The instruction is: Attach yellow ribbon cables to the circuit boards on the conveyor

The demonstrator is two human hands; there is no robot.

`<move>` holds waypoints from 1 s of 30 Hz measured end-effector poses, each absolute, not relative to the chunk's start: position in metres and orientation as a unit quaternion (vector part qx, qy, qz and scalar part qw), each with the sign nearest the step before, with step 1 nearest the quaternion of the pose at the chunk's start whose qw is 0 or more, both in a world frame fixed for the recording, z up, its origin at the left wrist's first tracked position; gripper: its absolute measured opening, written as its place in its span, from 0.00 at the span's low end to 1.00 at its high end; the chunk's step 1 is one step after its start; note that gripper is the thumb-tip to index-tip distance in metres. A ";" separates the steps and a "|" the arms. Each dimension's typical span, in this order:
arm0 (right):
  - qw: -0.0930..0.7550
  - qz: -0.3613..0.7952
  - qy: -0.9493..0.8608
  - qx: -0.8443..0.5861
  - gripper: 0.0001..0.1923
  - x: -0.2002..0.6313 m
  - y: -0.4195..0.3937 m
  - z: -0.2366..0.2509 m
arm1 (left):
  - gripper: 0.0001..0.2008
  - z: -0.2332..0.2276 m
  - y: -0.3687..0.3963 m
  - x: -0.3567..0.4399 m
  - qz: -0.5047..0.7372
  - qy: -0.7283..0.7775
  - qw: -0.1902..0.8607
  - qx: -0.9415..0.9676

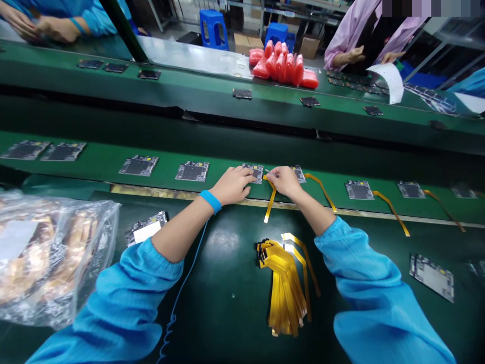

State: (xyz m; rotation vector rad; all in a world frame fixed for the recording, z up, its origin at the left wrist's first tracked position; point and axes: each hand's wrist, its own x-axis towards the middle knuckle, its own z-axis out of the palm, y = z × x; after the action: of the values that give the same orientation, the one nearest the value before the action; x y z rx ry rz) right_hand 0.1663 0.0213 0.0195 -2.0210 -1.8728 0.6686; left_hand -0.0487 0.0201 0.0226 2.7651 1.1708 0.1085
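Note:
My left hand (233,186), with a blue wrist strap (210,201), rests its fingertips on a circuit board (258,174) and steadies it on the green conveyor. At that board's right edge, my right hand (283,180) pinches the end of an orange flex cable (270,202), whose free tail hangs toward me over the conveyor's edge. Behind the right hand lies another board (300,174), partly hidden, with its own cable (322,189) attached. Below my hands, a bundle of flex cables (284,288) is fanned out on the green worktable (227,328).
Boards with cables (359,190) stand to the right, and bare boards (192,171) to the left. A plastic bag (56,263) is at left. A coiled blue cord (168,331) trails from my wrist. Red packets (280,65) and co-workers' hands (56,29) are beyond.

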 end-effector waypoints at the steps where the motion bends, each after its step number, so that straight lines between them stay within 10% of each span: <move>1: 0.147 0.232 -0.652 -0.707 0.10 0.167 0.021 0.020 | 0.20 0.022 0.020 -0.048 0.036 0.387 0.067 0.919; 30: 0.043 0.213 -0.659 -0.720 0.09 0.189 0.022 0.046 | 0.24 0.027 0.001 0.002 0.003 0.365 -0.016 0.931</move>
State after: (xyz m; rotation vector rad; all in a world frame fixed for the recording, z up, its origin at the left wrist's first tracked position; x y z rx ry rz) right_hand 0.1886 0.0220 0.0464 -2.2018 -2.0145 0.6527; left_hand 0.0019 0.0005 0.0271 2.9552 1.1586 0.0093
